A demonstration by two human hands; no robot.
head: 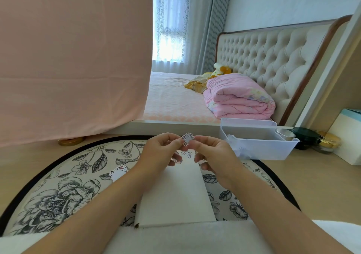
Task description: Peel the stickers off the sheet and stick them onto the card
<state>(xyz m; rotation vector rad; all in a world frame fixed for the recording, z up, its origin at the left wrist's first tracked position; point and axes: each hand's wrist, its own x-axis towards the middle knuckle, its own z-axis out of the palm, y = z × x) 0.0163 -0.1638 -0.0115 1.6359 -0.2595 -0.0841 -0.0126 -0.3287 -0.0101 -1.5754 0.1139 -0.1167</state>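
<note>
Nearest you lay the white fabric [175, 240] across your lap, and the near short edge of the white card [173, 191] rested against it. The card's long axis ran straight away from you over the round floral cushion [58, 195], and its far end sat directly beneath your hands.

Your left hand [162, 152] and right hand [213, 156] were drawn close together above that far end. Each pinched one side of the small animal sticker [188, 139] between thumb and forefinger, holding it upright and clear of the card. Whether its backing had come off could not be told.

The relation that mattered was that the sticker hung just over the card's far end, where a couple of placed stickers [186, 154] showed. The bare stretch of card lay nearer you, between your forearms. Sticking it there looked to call for bringing it down and back toward you, with both hands about equally near.

A white cutout [118, 172] lay on the cushion left of the card, and a clear plastic bin [257, 142] stood to the right.
</note>
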